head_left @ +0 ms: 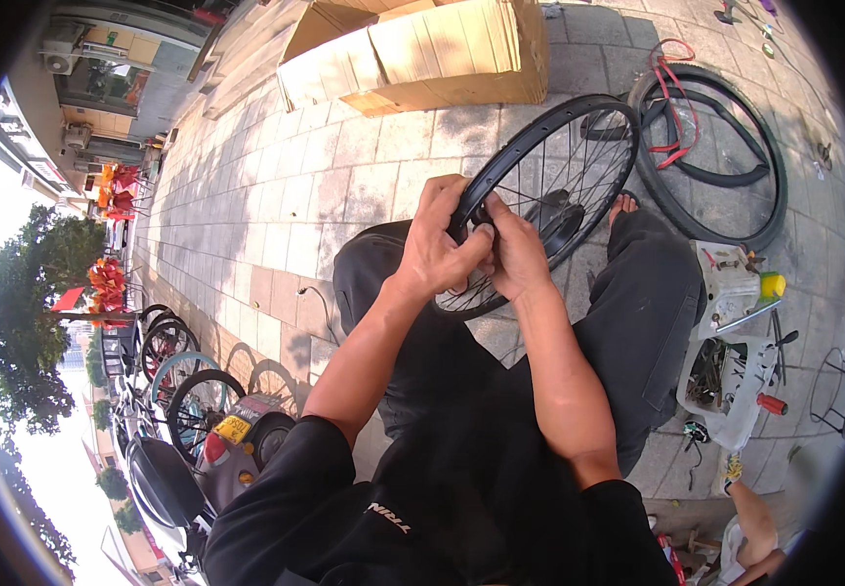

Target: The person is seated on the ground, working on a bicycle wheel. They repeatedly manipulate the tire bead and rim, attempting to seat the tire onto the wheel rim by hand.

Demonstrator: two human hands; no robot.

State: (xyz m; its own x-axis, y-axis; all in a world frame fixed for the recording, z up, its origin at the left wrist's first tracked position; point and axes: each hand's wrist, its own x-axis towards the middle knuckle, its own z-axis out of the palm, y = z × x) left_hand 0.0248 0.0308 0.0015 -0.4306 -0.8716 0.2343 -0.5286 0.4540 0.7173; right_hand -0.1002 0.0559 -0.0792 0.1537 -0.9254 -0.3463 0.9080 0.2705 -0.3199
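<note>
A black spoked bicycle wheel [532,130] stands tilted between my knees, its rim bare of a tyre on the stretch I can see. My left hand [436,239] is closed round the near left part of the rim, fingers over its outer side. Beside it, my right hand [518,256] grips the same part from the inner side, thumb up against the rim. The fingertips of both hands nearly meet there, and whether something small is pinched between them is hidden. The dark hub [561,223] shows past my right hand, among the spokes.
An open cardboard box [442,51] stands ahead on the paving. At the right lie a black tyre [782,186], an inner tube [735,179] and a red strap [693,122]. White tool bins [735,415] sit by my right knee. Parked bicycles [193,400] line the left; another person's arm [754,518] shows lower right.
</note>
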